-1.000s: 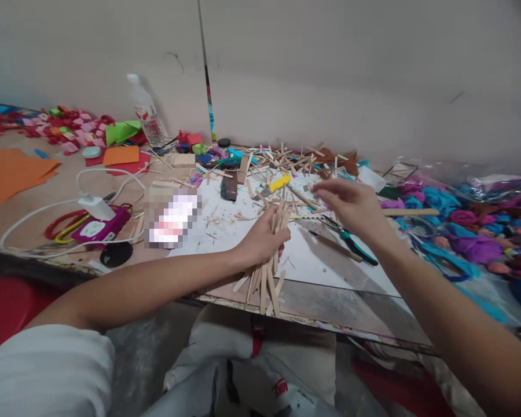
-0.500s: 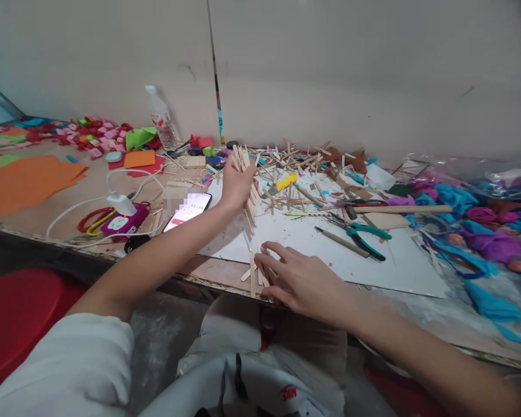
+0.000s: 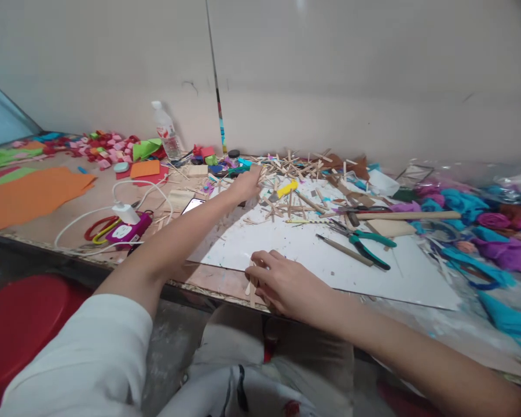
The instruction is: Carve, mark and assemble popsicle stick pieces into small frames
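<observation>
My left hand (image 3: 246, 186) reaches to the near side of a heap of wooden craft sticks (image 3: 295, 168) at the back of the table. Its fingertips are hidden, so whether it grips any sticks does not show. At the front edge, my right hand (image 3: 282, 282) has its fingers curled around a few wooden craft sticks (image 3: 252, 289), largely covered by the fingers. Between the hands lies a white board (image 3: 238, 243) strewn with scraps. A yellow cutter (image 3: 286, 188) rests by the heap.
Green-handled pliers (image 3: 367, 240), a grey-brown pen-like tool (image 3: 345, 250) and a hammer (image 3: 408, 215) lie on the right. Left are a phone (image 3: 194, 204), a purple power adapter (image 3: 129, 230) with cables and a water bottle (image 3: 167, 132). Coloured crepe paper (image 3: 499, 246) fills the far right.
My left hand has gone forward to the heap; the upright bundle of sticks it held no longer shows. My right fingers have drawn in over the sticks at the edge.
</observation>
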{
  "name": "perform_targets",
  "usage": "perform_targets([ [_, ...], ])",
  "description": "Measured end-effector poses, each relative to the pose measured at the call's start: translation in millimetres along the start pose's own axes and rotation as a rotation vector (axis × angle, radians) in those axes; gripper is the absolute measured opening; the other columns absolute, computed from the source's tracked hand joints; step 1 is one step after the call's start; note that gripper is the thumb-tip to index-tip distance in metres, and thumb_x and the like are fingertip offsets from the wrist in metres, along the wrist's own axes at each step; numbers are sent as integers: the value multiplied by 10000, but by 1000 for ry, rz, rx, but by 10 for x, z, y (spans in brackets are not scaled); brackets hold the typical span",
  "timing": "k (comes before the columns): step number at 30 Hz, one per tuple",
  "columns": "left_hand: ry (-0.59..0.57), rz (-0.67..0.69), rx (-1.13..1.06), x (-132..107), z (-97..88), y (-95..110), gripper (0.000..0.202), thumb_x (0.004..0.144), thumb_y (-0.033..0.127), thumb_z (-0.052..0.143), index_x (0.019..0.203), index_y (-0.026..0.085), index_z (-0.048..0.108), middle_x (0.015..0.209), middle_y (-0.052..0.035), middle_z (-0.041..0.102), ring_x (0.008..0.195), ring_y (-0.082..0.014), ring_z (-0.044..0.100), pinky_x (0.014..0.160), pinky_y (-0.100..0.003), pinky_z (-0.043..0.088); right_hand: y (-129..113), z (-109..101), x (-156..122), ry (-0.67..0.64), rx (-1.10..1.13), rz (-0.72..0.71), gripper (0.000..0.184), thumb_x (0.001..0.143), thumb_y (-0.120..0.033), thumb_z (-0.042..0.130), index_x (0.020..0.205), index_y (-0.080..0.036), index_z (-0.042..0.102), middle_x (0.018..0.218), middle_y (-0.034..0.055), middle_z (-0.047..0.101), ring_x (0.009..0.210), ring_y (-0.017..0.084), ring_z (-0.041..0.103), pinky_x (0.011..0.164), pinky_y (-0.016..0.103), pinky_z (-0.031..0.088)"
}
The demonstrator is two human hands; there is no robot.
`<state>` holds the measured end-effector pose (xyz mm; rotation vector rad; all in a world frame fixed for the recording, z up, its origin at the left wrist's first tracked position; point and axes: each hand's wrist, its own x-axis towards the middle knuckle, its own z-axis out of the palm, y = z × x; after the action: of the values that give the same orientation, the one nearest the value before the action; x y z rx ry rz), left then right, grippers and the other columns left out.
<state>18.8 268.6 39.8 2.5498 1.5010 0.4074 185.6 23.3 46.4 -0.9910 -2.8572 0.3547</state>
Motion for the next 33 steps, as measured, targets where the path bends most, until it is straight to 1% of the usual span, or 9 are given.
perform_targets([
  [4,47,-66,34,17,63,53,436,1017,367,680,1398,174,594,1359,-123,645,1164,-265,679,990,-488,601,24,60,62,49,106,38,195,1001,-103,523,1084,-152,692,1230,132,621,932,190,616,799,319,520],
  [8,65,-60,39,32,12,79,451,1011,374,689,1407,183,591,1371,-120,639,1188,-273,672,1006,-498,591,-17,148,149,68,85,34,229,1023,-100,476,1032,-132,703,1217,142,639,1050,235,603,949,380,514],
  [13,133,3,-8,-42,-162,39,617,924,359,781,1457,139,560,1410,-182,644,1302,-335,624,1122,-486,499,-142,194,231,67,38,46,177,1001,-279,638,955,-123,706,1140,158,662,1004,284,598,922,440,524],
  [16,244,41,-66,-196,-263,9,514,983,414,683,1409,138,606,1438,-181,635,1358,-340,585,1166,-452,437,-155,231,275,61,22,23,102,972,-128,607,929,-124,699,1086,153,672,970,275,607,901,433,520],
  [19,335,68,-138,-402,-334,-9,488,977,462,669,1340,137,652,1393,-164,663,1334,-326,596,1159,-433,427,-115,241,285,71,46,-12,199,962,-34,533,926,-146,693,1201,149,666,1005,242,632,926,394,516],
  [22,391,77,-231,-652,-393,-5,408,975,431,658,1264,145,691,1335,-140,700,1255,-278,643,1113,-384,459,-50,190,236,117,91,42,363,970,-58,524,1291,-166,653,1487,181,546,1078,230,663,930,368,527],
  [25,408,86,-332,-986,-465,40,297,1011,391,582,1148,176,734,1233,-90,752,1144,-218,690,1021,-318,504,45,101,158,117,150,151,625,918,-50,537,1529,-181,515,1449,187,611,1072,255,700,906,358,524],
  [30,395,99,-524,-1677,-597,162,240,982,411,632,956,227,783,1018,-40,800,990,-205,728,931,-311,532,234,-15,90,56,201,222,467,889,-91,582,1322,-206,714,1176,138,790,1030,299,737,866,337,498],
  [33,300,38,-580,-2042,-615,196,208,970,396,647,907,255,787,960,-22,804,922,-205,733,912,-317,549,294,-64,86,24,232,236,401,869,-102,607,1218,-209,774,1125,119,815,973,283,752,818,317,496],
])
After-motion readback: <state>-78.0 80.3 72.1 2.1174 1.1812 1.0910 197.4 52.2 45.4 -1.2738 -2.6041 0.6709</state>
